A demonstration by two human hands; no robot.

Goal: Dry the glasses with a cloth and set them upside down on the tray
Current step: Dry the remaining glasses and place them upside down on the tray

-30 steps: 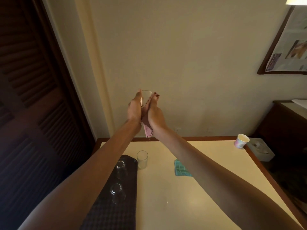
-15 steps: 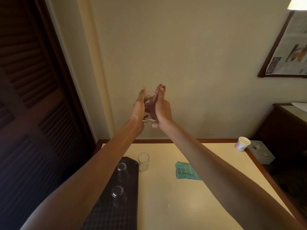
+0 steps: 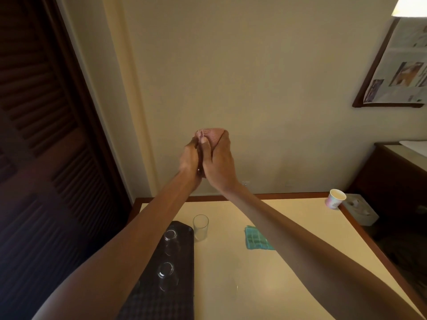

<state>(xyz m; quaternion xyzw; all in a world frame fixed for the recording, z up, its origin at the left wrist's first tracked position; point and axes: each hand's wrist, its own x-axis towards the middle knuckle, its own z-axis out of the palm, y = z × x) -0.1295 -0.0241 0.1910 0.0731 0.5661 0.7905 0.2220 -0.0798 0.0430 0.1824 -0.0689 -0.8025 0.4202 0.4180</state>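
Locate the held glass inside the pink cloth (image 3: 211,136), raised well above the counter (image 3: 242,285). Treat it as hidden, apart from a faint glint low between the palms. Note the left hand (image 3: 190,158) and right hand (image 3: 219,160) pressed together around the bundle, with fingers (image 3: 203,144) curled onto the cloth and nothing else visibly in their grip.

Count two glasses as done: the far upturned glass (image 3: 170,241) and the near upturned glass (image 3: 166,276), both rim-down on the dark tray (image 3: 161,303) and apart from each other. Find one upright glass (image 3: 200,227) on the counter, just beside the tray's far corner and apparently not yet dried.

Judge the task roughly half complete. Finish wiping the held glass, invert it onto the tray, then repeat for the upright one.

Disregard the teal cloth (image 3: 257,239) lying flat further right and the paper cup (image 3: 336,199) near the far counter corner.
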